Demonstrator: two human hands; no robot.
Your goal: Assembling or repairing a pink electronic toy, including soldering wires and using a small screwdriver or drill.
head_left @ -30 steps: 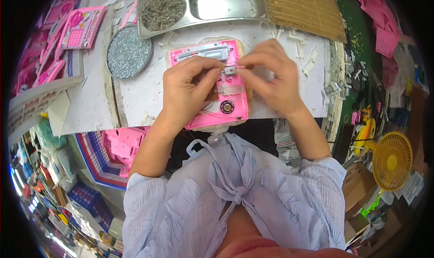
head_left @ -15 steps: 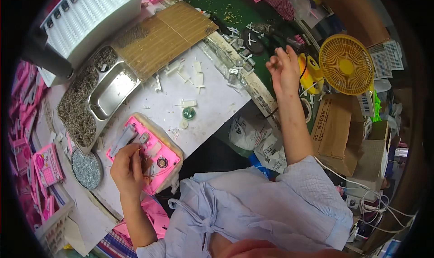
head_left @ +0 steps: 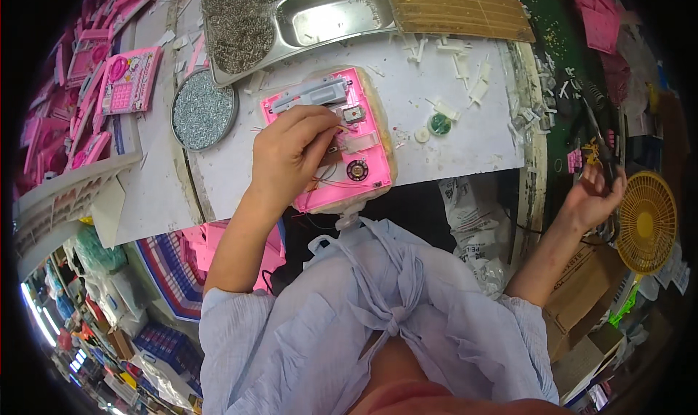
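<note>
On the bench lies an open pink plastic case (head_left: 336, 192), its inside facing up, with a grey strip part (head_left: 314, 94), a small metal square part (head_left: 353, 115), a round black speaker (head_left: 357, 170) and thin loose wires. My left hand (head_left: 287, 150) rests over the case, thumb and forefinger pinched on a thin wire (head_left: 345, 129) beside the metal part; the palm hides part of the case. Far to the right, my right hand (head_left: 598, 200) closes its fingers around the dark handle of what looks like a soldering iron (head_left: 600, 157), near a coiled stand (head_left: 596, 91).
A dish of small silver screws (head_left: 206, 110) sits left of the case. Behind it is a metal tray (head_left: 280, 60) of small metal parts, beside a brown board (head_left: 458, 11). White plastic bits and a green round container (head_left: 440, 124) lie right; a yellow fan (head_left: 646, 222) stands beside my right hand.
The view has swung, so the bench appears shifted. My right hand, raised with curled fingers before, is now around the dark handle. My left hand stays pinched over the pink case.
</note>
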